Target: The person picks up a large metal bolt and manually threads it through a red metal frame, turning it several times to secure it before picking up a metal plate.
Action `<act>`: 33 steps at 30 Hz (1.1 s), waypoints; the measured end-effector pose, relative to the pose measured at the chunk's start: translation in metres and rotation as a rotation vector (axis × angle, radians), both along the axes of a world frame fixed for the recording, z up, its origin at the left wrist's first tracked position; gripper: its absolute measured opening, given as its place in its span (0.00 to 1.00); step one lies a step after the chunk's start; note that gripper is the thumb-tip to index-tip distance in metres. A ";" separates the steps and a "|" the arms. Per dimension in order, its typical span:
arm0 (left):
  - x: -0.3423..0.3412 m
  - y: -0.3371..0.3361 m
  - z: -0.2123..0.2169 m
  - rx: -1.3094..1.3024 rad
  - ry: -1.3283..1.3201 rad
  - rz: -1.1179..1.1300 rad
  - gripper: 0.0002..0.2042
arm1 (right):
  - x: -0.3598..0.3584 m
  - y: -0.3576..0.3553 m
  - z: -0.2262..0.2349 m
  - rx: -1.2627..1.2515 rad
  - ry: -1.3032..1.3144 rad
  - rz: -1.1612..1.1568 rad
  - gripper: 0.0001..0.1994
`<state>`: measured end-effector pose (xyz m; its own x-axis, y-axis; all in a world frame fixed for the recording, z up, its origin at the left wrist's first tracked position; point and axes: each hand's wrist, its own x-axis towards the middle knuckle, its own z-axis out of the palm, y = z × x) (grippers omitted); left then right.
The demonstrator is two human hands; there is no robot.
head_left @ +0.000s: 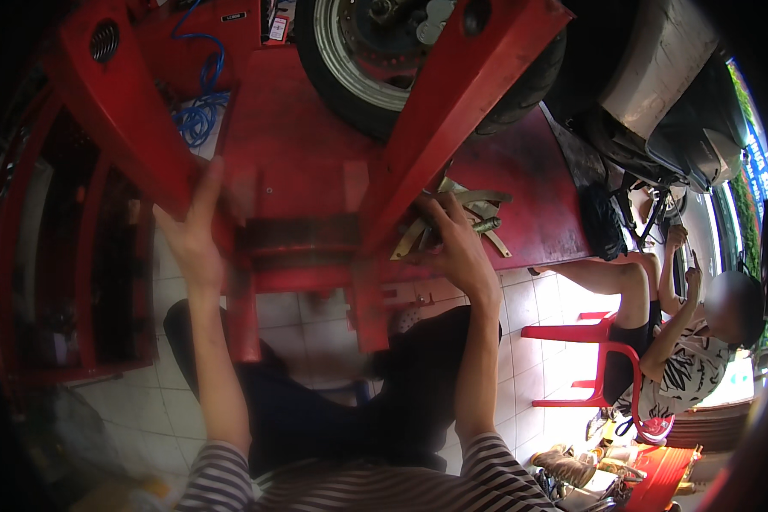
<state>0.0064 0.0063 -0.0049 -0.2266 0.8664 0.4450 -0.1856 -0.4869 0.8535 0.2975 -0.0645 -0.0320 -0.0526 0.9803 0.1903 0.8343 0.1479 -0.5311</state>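
Main item: red steel frame with two long box-section uprights (435, 128), directly ahead, its lower part between my hands.
Long axis: away from me, the uprights splaying outward toward the far ends.
Left hand (194, 243): at the left upright, thumb and forefinger spread across it; blurred.
Right hand (461, 256): fingers curled beside the right upright's lower part, over flat brass-coloured metal strips (497, 195); whether it pinches anything, I cannot tell.
Nearer hand: left to the frame; right to the strips.
Edges: the flat red counter (538, 205) has its near edge just past my right hand.
Far side: black-tyred wheel (341, 98) with silver rim, partly behind the right upright.
Room: a gap between the uprights; white-tiled floor (280, 314) below, toward me.
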 end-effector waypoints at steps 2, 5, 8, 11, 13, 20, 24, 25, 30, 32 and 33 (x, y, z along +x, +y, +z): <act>0.002 -0.002 0.001 -0.018 0.000 -0.002 0.05 | 0.002 0.001 -0.006 0.006 -0.044 0.042 0.32; 0.000 0.002 -0.002 -0.008 -0.006 -0.020 0.05 | 0.004 0.003 -0.012 0.018 -0.064 0.096 0.31; -0.004 0.006 -0.009 0.029 0.003 0.010 0.06 | 0.003 0.004 -0.009 -0.015 -0.044 0.130 0.28; -0.009 0.009 -0.014 0.049 0.039 0.041 0.06 | 0.003 0.004 -0.009 -0.025 -0.047 0.117 0.25; -0.006 0.006 -0.010 0.035 0.029 0.017 0.06 | 0.000 0.004 -0.008 0.031 -0.060 0.098 0.23; -0.005 0.005 -0.012 0.027 0.039 0.064 0.06 | 0.006 0.005 -0.007 0.129 -0.043 -0.109 0.26; -0.004 0.003 -0.010 0.010 0.026 0.058 0.07 | 0.012 -0.002 -0.008 -0.031 0.132 -0.163 0.31; -0.004 0.003 -0.010 0.007 0.030 0.061 0.07 | 0.013 -0.005 -0.007 -0.099 0.207 -0.167 0.32; -0.004 0.005 -0.012 0.016 0.047 0.071 0.07 | 0.031 -0.009 -0.014 -0.047 0.090 -0.086 0.34; -0.002 0.004 -0.012 0.010 0.040 0.087 0.07 | 0.034 -0.010 -0.014 -0.021 0.041 -0.082 0.33; -0.002 0.004 -0.012 0.003 0.033 0.088 0.07 | 0.032 -0.011 -0.015 0.000 0.036 -0.092 0.33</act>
<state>0.0047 0.0103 -0.0165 -0.2873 0.8424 0.4559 -0.1141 -0.5026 0.8569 0.3296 -0.0759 -0.0466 0.0440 0.9807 0.1907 0.8250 0.0720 -0.5605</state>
